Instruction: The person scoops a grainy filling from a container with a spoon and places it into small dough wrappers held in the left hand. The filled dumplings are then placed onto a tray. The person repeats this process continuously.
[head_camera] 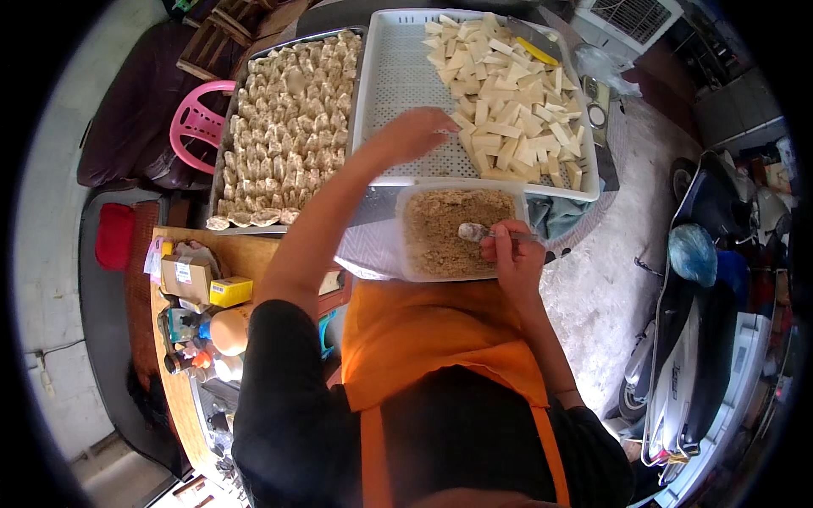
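My left hand (pixel 416 134) reaches over a white perforated plastic tray (pixel 397 82), its fingertips at the left edge of a heap of pale cut pieces (pixel 508 120) that look like tofu. Blur hides whether a piece is between those fingers. In my right hand (pixel 517 254) is a metal spoon (pixel 473 232), its bowl coated with pale brown filling. The spoon is above a translucent plastic tub (pixel 406 254) of crumbly brown filling (pixel 438 254). To the left, a metal tray (pixel 222 190) holds tight rows of brownish stuffed pieces (pixel 289 127).
A yellow-handled knife (pixel 538 52) lies at the white tray's far right corner. Beside that tray are a kitchen scale (pixel 596 114) and a green cloth (pixel 559 216). A wooden table (pixel 159 305) with boxes and jars stands left; a motor scooter (pixel 679 355) is right.
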`<state>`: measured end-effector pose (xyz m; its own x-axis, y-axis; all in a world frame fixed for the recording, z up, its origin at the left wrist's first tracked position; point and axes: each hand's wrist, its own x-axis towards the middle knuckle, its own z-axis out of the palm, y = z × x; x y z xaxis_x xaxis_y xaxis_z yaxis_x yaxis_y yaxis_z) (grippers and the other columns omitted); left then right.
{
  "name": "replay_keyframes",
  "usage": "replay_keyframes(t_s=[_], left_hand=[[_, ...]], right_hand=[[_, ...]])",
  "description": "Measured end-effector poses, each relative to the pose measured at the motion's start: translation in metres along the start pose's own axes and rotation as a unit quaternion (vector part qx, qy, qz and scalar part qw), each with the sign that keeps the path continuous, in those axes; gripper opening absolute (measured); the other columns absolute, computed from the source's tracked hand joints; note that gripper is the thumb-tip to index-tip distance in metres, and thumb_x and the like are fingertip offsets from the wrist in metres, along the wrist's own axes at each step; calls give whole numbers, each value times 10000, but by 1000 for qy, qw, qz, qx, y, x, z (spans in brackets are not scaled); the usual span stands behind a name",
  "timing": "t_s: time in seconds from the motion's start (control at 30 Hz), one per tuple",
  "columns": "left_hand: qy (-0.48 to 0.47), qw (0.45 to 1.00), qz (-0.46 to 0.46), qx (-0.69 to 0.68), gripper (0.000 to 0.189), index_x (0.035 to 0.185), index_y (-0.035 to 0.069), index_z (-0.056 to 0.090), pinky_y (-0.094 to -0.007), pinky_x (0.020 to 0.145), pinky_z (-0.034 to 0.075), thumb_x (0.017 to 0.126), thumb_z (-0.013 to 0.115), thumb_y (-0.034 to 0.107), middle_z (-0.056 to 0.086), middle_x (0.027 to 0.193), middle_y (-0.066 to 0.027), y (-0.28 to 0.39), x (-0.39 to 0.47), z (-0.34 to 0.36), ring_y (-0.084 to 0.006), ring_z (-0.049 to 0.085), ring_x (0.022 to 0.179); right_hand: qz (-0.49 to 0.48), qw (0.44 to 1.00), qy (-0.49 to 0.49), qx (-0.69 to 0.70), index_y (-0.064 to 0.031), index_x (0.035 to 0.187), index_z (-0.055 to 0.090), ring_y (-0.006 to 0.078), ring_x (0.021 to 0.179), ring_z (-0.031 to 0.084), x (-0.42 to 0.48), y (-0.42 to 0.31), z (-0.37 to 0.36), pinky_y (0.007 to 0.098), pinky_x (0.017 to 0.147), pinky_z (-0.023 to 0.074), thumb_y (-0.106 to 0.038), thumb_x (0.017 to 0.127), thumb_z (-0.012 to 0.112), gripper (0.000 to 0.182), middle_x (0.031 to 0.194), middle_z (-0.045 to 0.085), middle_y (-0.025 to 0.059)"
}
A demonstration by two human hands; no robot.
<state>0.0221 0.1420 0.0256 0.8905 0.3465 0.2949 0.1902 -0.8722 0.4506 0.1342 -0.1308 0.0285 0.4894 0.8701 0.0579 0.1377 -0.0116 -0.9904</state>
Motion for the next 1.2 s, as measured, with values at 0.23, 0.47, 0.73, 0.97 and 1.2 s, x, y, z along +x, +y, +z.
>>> replay_keyframes(t_s=[0.23,0.47,0.73,0.97,1.2], left_hand=[[70,991,-71,92,239,980,39,616,-400,875,461,791,633,184,552,1022,-131,50,46,46,-323,506,1045],[25,991,-61,116,272,963,30,607,-400,870,459,756,644,202,545,1040,-143,52,38,50,-312,497,1037],[59,986,-97,121,247,889,35,571,-406,772,473,713,681,168,626,876,-119,66,48,64,-316,575,905],[59,919,-235,-311,268,1078,37,544,-341,758,475,822,580,109,626,942,-87,55,26,35,-236,605,916],[139,651,-250,-703,362,1236,22,451,-318,921,478,885,533,55,572,1127,-158,125,-38,-13,-251,565,1102]], right_hand=[[-33,999,-7,-31,62,867,598,109,563,595,-1,2,0,222,521,494,-106,937,510,202,746,625,87],[-41,998,-3,-46,88,782,600,104,568,596,1,-7,3,224,514,487,-103,929,516,255,744,623,85],[-43,998,1,-55,56,816,603,122,568,627,1,4,1,235,516,498,-110,914,538,204,690,632,83],[-37,997,-21,-71,55,844,606,103,567,596,-1,1,-1,222,513,493,-137,933,525,227,724,624,76],[37,992,26,118,4,938,557,112,561,590,-3,-5,-6,228,522,492,-128,948,492,147,713,629,87]])
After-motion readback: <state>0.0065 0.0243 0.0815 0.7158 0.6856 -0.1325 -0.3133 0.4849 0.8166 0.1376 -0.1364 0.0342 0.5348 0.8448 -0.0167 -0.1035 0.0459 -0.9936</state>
